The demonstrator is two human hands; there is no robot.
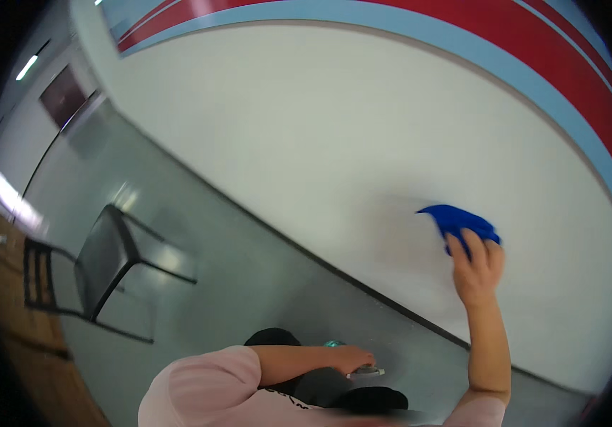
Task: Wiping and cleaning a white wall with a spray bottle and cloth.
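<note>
My right hand (476,267) presses a crumpled blue cloth (458,220) against the white lower part of the wall (284,117). The fingers are spread over the cloth, and one corner of it trails off to the left. Lower down, in front of my body, my left hand (353,358) is closed around what looks like a spray bottle (367,371). A pale nozzle-like end sticks out on the right of the fist, and a teal part shows behind the hand. The fist covers most of the bottle.
Red and light blue bands (498,37) run along the wall above the white area. A dark baseboard (284,235) meets the grey floor (220,288). To the left stands a black chair (105,261), near a brown wooden surface (28,331). A dark door (64,99) is farther back.
</note>
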